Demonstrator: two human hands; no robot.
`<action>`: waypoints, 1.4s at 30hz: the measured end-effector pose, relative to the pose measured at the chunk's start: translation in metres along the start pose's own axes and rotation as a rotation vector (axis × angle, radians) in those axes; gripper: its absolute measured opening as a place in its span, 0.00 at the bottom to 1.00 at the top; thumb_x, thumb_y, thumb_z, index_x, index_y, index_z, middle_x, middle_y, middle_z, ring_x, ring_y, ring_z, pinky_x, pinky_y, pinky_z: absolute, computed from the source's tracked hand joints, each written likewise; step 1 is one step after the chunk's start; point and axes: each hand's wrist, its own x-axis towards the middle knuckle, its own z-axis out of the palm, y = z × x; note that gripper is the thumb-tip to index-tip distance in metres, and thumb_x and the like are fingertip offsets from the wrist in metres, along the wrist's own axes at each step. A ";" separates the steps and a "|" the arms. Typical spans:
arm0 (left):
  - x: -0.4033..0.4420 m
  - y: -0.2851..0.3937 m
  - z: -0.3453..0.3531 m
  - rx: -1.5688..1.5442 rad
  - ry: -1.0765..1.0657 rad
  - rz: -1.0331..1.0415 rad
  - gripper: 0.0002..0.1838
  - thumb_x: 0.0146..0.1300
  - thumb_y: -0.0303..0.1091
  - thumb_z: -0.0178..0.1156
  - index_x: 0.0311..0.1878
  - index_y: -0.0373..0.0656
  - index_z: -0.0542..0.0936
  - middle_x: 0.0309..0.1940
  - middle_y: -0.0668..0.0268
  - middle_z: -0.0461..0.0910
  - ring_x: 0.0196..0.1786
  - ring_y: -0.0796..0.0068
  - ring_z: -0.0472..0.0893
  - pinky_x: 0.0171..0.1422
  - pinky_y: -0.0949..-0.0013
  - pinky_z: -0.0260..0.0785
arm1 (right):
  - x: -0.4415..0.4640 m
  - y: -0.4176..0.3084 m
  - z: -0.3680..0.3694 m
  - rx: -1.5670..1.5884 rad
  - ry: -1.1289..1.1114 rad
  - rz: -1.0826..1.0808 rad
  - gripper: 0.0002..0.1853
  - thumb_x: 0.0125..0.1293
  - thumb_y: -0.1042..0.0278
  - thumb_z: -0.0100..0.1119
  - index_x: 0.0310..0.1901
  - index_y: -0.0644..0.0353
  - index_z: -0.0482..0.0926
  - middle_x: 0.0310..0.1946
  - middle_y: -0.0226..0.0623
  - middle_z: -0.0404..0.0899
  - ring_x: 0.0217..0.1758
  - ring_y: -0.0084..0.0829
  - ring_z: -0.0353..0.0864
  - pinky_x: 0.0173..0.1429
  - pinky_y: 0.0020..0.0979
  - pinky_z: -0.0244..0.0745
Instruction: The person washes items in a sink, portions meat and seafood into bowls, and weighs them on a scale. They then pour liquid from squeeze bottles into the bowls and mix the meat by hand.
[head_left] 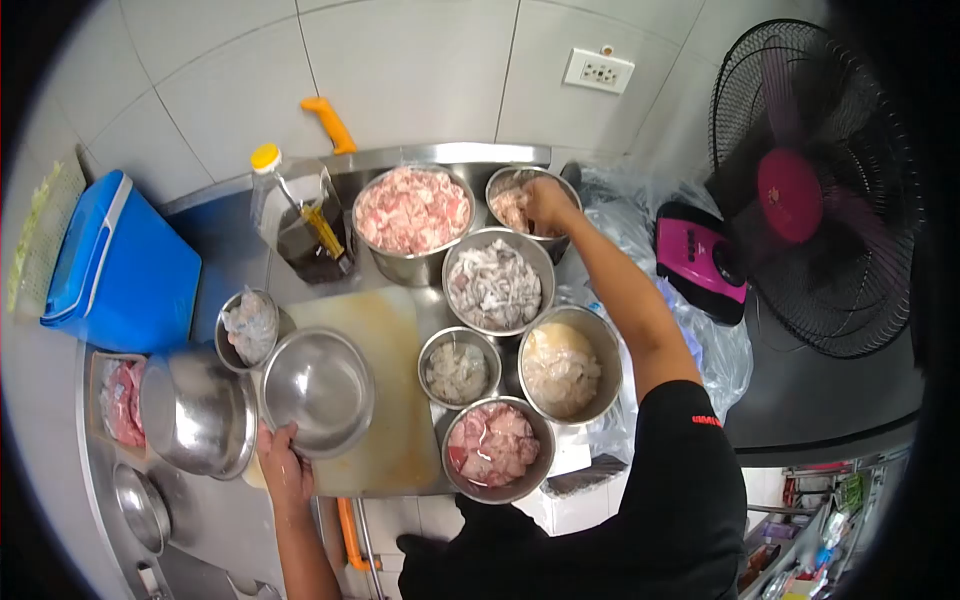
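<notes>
My left hand [288, 465] grips the near rim of an empty steel bowl [318, 385], which is over the left part of the cutting board [400, 400]. Farther back on the right, my right hand [549, 206] reaches into a steel pot [497, 180] of pale pink raw meat [511, 208]. Its fingers are curled down at the meat, and their tips are partly hidden. Just in front of that pot stands a pot of sliced squid [495, 283]. To its left is a larger pot heaped with raw meat pieces [415, 210].
Nearby are bowls of shrimp [459, 372], pale slices in liquid [560, 370] and pink meat [493, 444]. At left stand a small pot [250, 330], a big steel bowl [197, 410] and a blue cooler [125, 265]. A bottle [268, 190] stands behind; a fan [800, 195] is at right.
</notes>
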 end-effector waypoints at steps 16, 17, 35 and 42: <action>0.027 0.001 0.035 -0.082 -0.102 0.001 0.11 0.53 0.20 0.51 0.40 0.41 0.68 0.30 0.68 0.72 0.29 0.76 0.73 0.32 0.72 0.70 | 0.026 -0.007 0.042 -0.355 -0.229 -0.057 0.16 0.47 0.71 0.63 0.41 0.60 0.85 0.45 0.51 0.81 0.49 0.45 0.82 0.52 0.40 0.77; 0.024 0.009 0.050 -0.064 -0.124 -0.008 0.14 0.52 0.18 0.51 0.43 0.43 0.68 0.30 0.70 0.72 0.32 0.80 0.73 0.35 0.73 0.69 | 0.021 -0.007 0.034 -0.359 -0.216 -0.062 0.16 0.47 0.71 0.63 0.41 0.60 0.85 0.45 0.51 0.81 0.49 0.45 0.82 0.52 0.40 0.77; 0.066 -0.003 0.230 0.181 -0.570 0.121 0.34 0.52 0.24 0.49 0.65 0.41 0.53 0.54 0.50 0.68 0.47 0.57 0.79 0.37 0.61 0.81 | 0.002 -0.021 -0.096 0.437 0.129 0.011 0.08 0.52 0.67 0.66 0.34 0.60 0.85 0.25 0.32 0.83 0.26 0.21 0.80 0.32 0.28 0.75; 0.082 -0.045 0.297 0.210 -0.536 0.076 0.35 0.52 0.24 0.50 0.65 0.43 0.51 0.52 0.52 0.67 0.45 0.59 0.78 0.34 0.62 0.82 | -0.033 -0.087 -0.186 0.693 0.072 -0.078 0.09 0.55 0.77 0.59 0.38 0.64 0.82 0.26 0.34 0.82 0.21 0.21 0.78 0.22 0.25 0.74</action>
